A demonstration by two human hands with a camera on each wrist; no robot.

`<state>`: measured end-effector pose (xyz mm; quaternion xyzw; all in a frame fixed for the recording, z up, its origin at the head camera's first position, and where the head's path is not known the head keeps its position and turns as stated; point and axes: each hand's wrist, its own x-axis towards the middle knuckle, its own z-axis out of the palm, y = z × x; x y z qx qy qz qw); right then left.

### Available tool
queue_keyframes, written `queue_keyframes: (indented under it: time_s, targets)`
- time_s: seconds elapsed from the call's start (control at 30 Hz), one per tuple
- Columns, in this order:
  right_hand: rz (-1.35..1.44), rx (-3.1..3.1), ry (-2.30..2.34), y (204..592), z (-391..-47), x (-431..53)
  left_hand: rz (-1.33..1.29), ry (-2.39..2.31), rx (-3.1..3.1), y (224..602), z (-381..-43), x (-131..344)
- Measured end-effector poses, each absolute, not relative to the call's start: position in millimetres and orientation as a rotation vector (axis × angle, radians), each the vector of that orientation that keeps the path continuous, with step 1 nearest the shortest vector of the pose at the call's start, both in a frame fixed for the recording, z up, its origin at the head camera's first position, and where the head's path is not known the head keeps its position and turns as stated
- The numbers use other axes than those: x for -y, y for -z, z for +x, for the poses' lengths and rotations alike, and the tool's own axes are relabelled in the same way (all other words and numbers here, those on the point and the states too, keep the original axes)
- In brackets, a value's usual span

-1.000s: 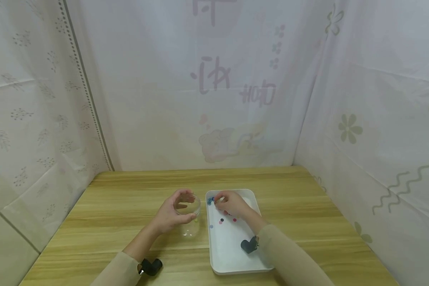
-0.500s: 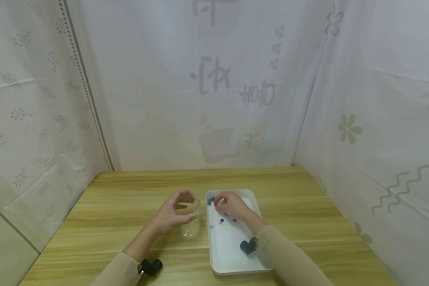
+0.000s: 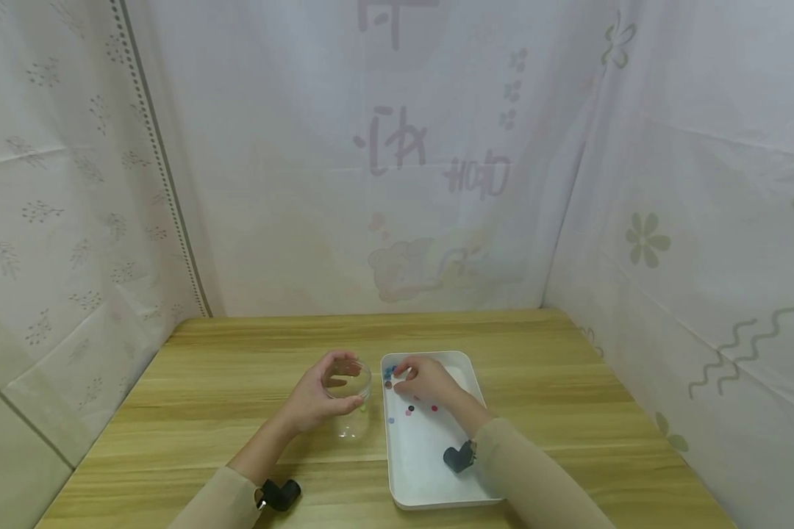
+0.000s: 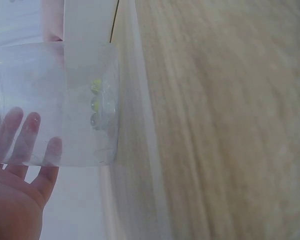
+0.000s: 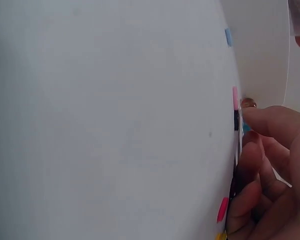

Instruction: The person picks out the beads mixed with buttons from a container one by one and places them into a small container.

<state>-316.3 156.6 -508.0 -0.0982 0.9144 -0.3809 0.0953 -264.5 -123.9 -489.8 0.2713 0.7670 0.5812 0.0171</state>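
Observation:
My left hand (image 3: 320, 393) grips a clear jar (image 3: 353, 419) around its upper part, left of a white tray (image 3: 423, 470). The left wrist view shows several glassy yellow and clear beads (image 4: 96, 105) at the jar's bottom. Over the tray's far left part is my right hand (image 3: 430, 378), thumb and forefinger apart. Just off its fingertips, by the tray's left wall, lies a brown glassy bead (image 3: 388, 384). Small blue pieces (image 3: 388, 372) cluster behind it. In the right wrist view the thumb reaches close to the brown bead (image 5: 248, 102); contact cannot be told.
Flat discs lie scattered in the tray: red (image 3: 434, 408), dark (image 3: 412, 408), pink (image 3: 408, 414) and light blue (image 3: 392, 421). A yellow piece (image 5: 221, 235) shows in the right wrist view. The wooden table (image 3: 238, 367) has printed curtains (image 3: 291, 220) around it.
My right hand's thumb and forefinger have spread apart, and the brown bead now shows beside the tray's left wall. The left hand and jar have stayed in place.

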Motion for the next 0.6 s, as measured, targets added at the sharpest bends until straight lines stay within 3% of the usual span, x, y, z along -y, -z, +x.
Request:
queue_keyframes:
  time_s: [0.6]
  targets:
    - [-0.342,-2.680,1.027,512.0,-314.7,-156.3,0.827,-1.785,-2.398,490.2,-264.5,123.4]
